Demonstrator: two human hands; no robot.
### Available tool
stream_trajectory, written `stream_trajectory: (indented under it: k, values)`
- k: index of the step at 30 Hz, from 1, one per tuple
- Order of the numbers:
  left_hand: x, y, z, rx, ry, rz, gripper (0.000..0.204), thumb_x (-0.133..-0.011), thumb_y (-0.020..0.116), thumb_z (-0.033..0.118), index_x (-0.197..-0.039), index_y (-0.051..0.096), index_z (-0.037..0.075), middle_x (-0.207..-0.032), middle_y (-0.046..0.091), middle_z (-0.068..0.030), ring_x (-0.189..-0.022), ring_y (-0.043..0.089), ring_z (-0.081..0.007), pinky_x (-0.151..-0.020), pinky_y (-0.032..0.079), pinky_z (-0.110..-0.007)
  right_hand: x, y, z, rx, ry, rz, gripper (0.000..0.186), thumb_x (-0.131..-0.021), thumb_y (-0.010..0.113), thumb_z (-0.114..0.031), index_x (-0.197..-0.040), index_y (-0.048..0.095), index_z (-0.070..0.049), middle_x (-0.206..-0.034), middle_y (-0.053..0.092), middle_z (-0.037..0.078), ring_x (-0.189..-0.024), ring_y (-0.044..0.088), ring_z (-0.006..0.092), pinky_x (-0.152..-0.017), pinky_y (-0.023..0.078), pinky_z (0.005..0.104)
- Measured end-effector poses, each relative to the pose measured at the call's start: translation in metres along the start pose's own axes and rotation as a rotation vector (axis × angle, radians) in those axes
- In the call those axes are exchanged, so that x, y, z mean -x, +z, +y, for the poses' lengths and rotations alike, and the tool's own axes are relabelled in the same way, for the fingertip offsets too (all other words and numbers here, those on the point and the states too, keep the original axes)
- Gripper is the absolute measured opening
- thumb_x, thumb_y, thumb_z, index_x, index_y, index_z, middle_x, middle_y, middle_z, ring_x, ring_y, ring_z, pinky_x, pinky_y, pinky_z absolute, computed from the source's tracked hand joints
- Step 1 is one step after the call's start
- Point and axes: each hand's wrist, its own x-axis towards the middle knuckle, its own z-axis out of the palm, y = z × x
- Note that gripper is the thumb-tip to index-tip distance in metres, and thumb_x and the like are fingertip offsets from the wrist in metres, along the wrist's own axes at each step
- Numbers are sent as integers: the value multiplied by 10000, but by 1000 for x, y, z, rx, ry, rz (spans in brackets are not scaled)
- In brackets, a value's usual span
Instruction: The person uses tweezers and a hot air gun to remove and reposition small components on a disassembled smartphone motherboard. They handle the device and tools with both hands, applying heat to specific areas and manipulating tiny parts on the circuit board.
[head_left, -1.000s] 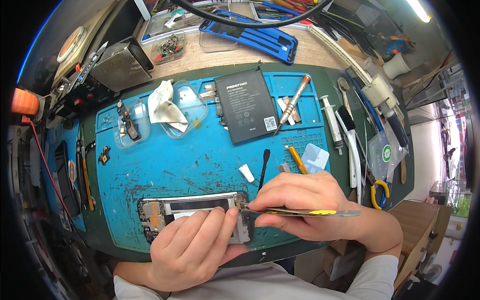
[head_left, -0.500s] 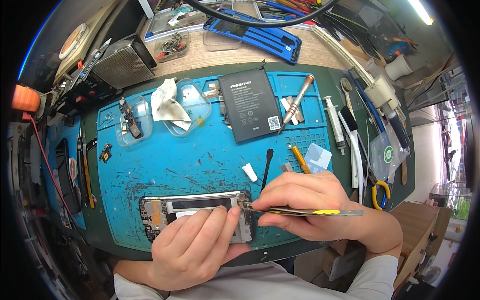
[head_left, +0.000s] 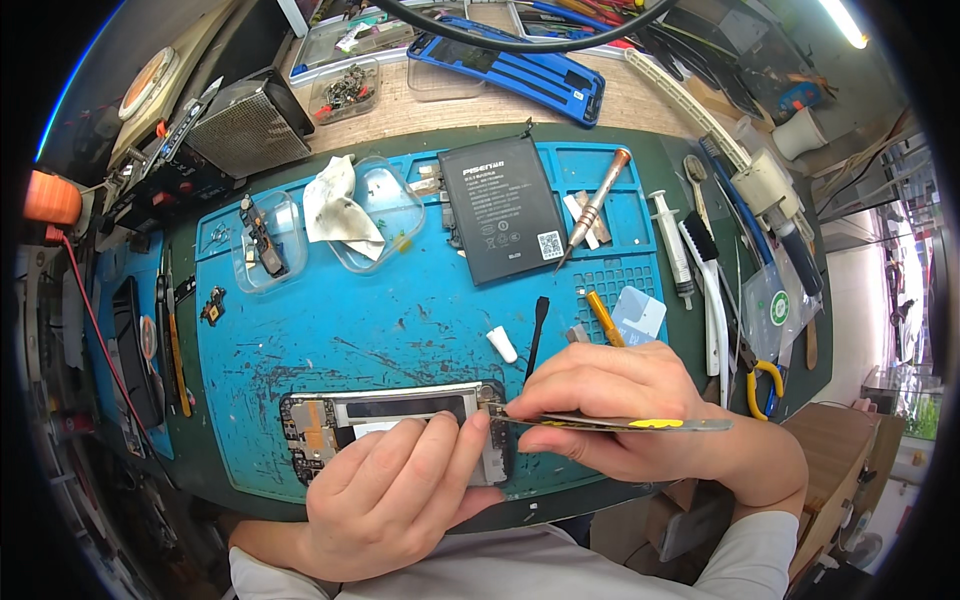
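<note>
An opened phone (head_left: pixel 308 412) lies at the near side of the blue work mat (head_left: pixel 290 350), its inner boards and a dark battery bay exposed. My left hand (head_left: pixel 395 490) is over its near edge, fingers together on top and thumb by the lower right corner, gripping it. The index fingertip rests at the phone's right end. My right hand (head_left: pixel 610 395) pinches dark tweezers with a yellow patch (head_left: pixel 655 423), held almost level. Their tips meet the phone's right end beside my left index finger. What lies between the tips is too small to make out.
Behind the phone lie a black battery (head_left: pixel 500 210), a screwdriver (head_left: pixel 595 210), a white cap (head_left: pixel 502 345) and a black pry tool (head_left: pixel 537 335). Clear plastic trays (head_left: pixel 270 285) stand back left. A syringe (head_left: pixel 670 245), brush (head_left: pixel 708 300) and yellow-handled pliers (head_left: pixel 765 385) are at right.
My left index fingertip has slid slightly right, closer to the tweezer tips. The right hand keeps its hold on the tweezers, and the whole view has shifted a little.
</note>
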Motion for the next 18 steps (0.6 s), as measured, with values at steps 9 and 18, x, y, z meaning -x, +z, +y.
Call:
stream_trajectory:
  k: [9,18]
  values:
    - [-1,0,1,-22,3,-6,488,-922,749,424,-1238,792,54,-1088,696,-45,-962,677,-164,-779,548,-270,0,0,0,4,1,-3,224,-896,847,-88,-1087,744,-35,-934,728,96,-738,721,254,-599,560,338]
    - [-1,-1,1,-30,13,-12,492,-924,753,415,-1249,786,47,-1098,694,-46,-968,673,-167,-782,545,-277,0,-1,-1,14,-3,-5,220,-893,847,-89,-1081,745,-35,-933,727,97,-740,722,260,-601,563,341]
